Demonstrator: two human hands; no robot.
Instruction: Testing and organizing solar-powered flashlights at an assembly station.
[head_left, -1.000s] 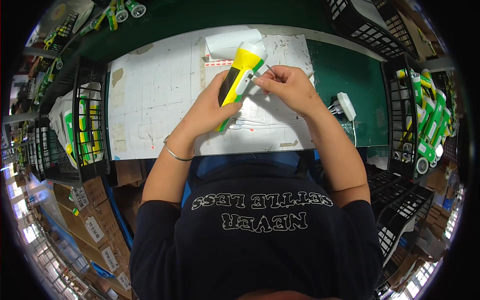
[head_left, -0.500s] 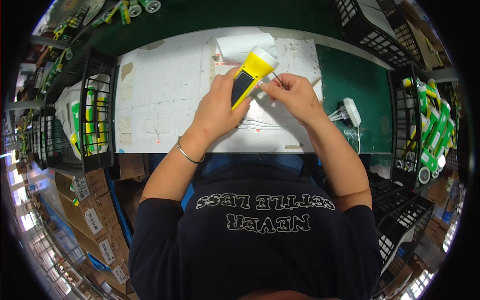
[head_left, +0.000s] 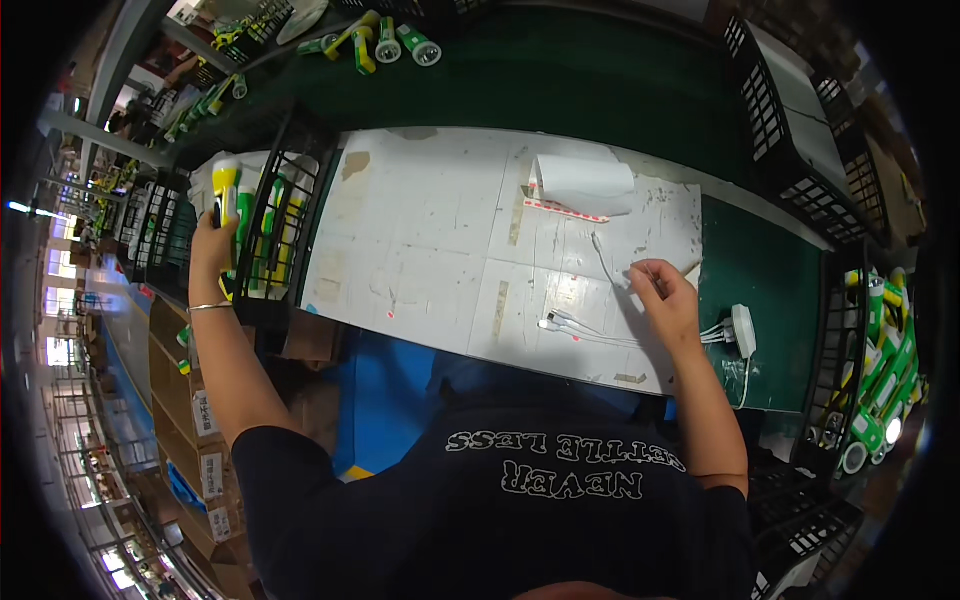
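At the far left, my left hand [head_left: 212, 245] is closed around a yellow flashlight [head_left: 226, 182] with a dark panel, its head pointing up, at the black plastic basket [head_left: 290, 215]. Green and yellow flashlights [head_left: 268, 220] stand in that basket beside it. Over the right part of the white work surface [head_left: 420, 230], my right hand [head_left: 668, 305] has loosely bent fingers, thumb and forefinger slightly apart, with nothing visible between them. A thin cable [head_left: 603, 256] reaches past its fingertips. Other white cables [head_left: 590, 332] lie beneath, near the wrist.
A white multi-port charger [head_left: 742, 331] sits on the green tabletop at right. A curled white sheet [head_left: 585, 183] lies toward the back. Several flashlights [head_left: 388, 45] rest at the far edge. Another black basket [head_left: 835, 370] holds green flashlights [head_left: 885, 375] on the right.
My left hand has carried the yellow flashlight from the middle of the table to the left basket. My right hand has come away from the flashlight. The view has shifted left.
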